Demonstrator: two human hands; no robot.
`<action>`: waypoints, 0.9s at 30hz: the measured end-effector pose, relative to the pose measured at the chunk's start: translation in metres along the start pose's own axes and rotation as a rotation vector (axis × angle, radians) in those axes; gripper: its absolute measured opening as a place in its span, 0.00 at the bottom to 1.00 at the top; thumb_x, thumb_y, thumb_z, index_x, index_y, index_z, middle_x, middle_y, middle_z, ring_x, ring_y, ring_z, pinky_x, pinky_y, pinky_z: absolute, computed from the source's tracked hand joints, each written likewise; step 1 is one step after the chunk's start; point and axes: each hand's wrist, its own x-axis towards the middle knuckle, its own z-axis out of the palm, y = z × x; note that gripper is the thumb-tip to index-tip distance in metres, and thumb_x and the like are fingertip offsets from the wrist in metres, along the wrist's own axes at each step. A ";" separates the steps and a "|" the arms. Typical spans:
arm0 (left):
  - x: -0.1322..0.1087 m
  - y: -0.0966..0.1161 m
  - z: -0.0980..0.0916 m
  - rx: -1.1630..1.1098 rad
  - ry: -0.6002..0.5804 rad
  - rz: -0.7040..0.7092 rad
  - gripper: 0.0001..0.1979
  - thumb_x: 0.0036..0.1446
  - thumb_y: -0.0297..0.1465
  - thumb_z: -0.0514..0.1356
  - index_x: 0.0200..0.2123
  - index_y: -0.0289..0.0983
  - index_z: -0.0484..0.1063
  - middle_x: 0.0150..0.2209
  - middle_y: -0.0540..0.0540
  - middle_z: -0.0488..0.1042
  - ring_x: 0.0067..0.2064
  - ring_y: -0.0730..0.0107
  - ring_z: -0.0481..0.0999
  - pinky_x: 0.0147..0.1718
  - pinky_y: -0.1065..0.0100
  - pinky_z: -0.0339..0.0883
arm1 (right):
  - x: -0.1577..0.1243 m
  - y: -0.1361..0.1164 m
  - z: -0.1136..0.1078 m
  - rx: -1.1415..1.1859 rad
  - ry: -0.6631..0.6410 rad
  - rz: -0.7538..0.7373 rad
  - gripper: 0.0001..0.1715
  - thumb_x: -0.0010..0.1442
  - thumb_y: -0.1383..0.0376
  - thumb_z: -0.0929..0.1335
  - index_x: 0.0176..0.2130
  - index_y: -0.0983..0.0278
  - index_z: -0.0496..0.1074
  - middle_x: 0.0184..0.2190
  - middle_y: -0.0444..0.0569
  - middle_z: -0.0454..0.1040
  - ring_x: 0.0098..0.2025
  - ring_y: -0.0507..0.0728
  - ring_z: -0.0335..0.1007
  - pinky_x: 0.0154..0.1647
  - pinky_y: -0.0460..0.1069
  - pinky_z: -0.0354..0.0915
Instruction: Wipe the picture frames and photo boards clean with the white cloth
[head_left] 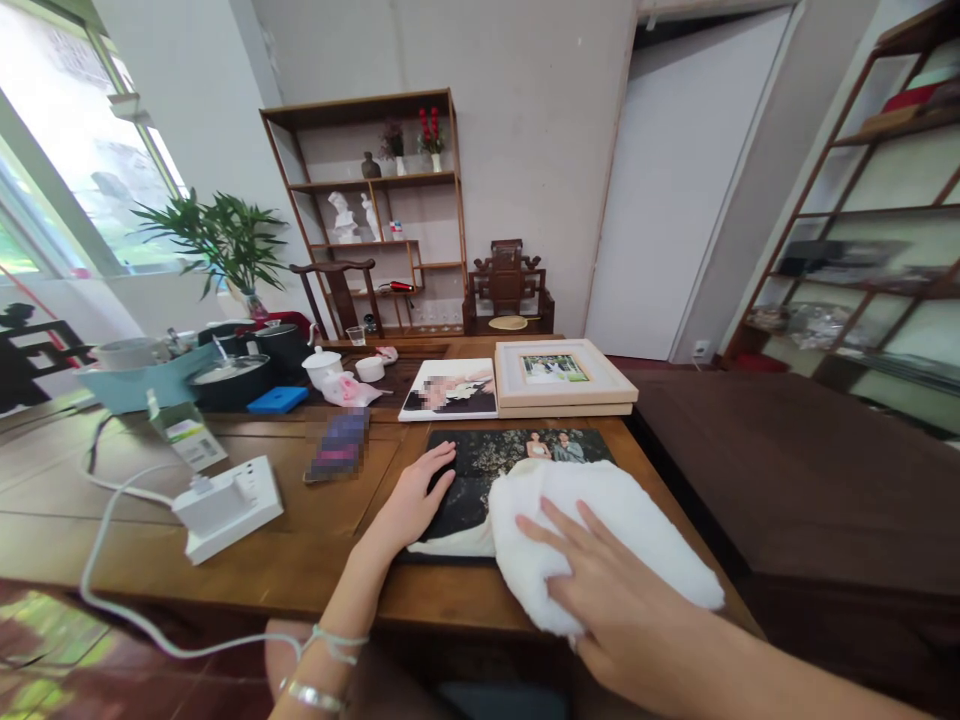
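Note:
A dark photo print [487, 460] lies flat on the wooden table [322, 560] in front of me. My left hand [412, 500] rests on the print's left edge, fingers stretched out flat. My right hand [615, 590] presses a white cloth [600, 520] down on the print's right part, fingers spread on top of the cloth. The cloth hides much of the print.
Behind the print lie another photo print [450, 390] and a framed picture [562, 375]. To the left sit a white power strip [229, 505] with its cable, a blue tray [139, 385], pots and white cups [324, 366]. A dark bench [787, 470] stands on the right, shelves behind.

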 end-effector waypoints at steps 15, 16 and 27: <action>0.001 0.001 0.000 0.005 0.002 -0.002 0.17 0.58 0.35 0.50 0.46 0.34 0.70 0.54 0.40 0.68 0.56 0.61 0.66 0.57 0.56 0.57 | 0.092 0.083 -0.013 -0.179 0.187 0.065 0.19 0.48 0.74 0.61 0.40 0.69 0.71 0.50 0.63 0.67 0.60 0.69 0.49 0.54 0.66 0.48; 0.001 0.001 0.000 0.005 0.005 -0.003 0.17 0.58 0.35 0.50 0.46 0.34 0.70 0.54 0.40 0.68 0.56 0.61 0.66 0.57 0.56 0.57 | 0.085 0.075 -0.010 -0.170 0.187 0.069 0.21 0.47 0.74 0.60 0.41 0.68 0.71 0.53 0.62 0.65 0.61 0.69 0.47 0.55 0.68 0.47; 0.001 -0.001 0.000 0.012 0.000 -0.001 0.18 0.58 0.35 0.50 0.48 0.34 0.69 0.54 0.40 0.68 0.56 0.62 0.65 0.57 0.56 0.56 | 0.014 0.002 0.006 0.004 0.069 -0.122 0.16 0.44 0.73 0.63 0.35 0.65 0.72 0.63 0.53 0.49 0.65 0.67 0.32 0.60 0.67 0.34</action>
